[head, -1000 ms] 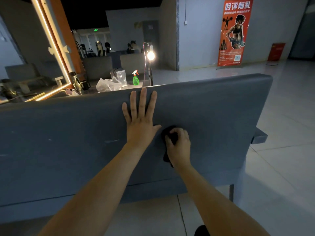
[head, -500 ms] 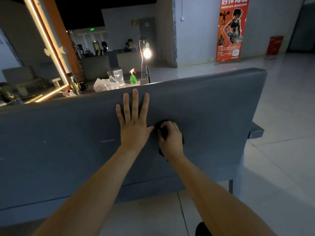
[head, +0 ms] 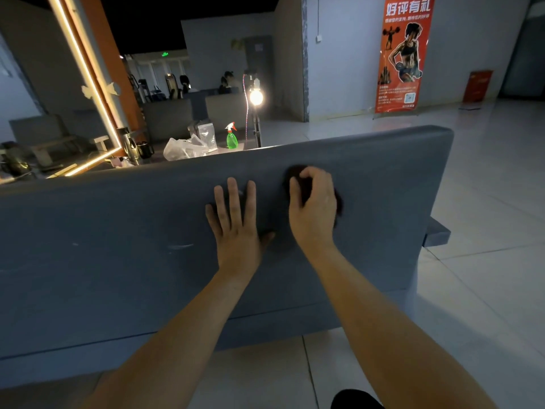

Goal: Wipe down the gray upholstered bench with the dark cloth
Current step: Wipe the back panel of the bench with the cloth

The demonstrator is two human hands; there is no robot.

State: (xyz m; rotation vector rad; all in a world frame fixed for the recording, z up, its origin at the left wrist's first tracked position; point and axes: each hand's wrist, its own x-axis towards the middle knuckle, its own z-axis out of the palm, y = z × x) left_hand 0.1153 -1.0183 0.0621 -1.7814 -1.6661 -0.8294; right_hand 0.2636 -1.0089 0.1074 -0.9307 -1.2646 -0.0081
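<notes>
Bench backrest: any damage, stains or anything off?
One pale scuff or crease on the gray bench, left of the flat left hand; a fainter fleck farther left. Cannot tell whether wear or residue. Nothing else stands out.

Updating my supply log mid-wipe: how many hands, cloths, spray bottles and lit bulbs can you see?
2 bare hands: left hand, right hand
1 dark wiping cloth
1 green plastic spray bottle
1 lit bare bulb
Total: 5
</notes>
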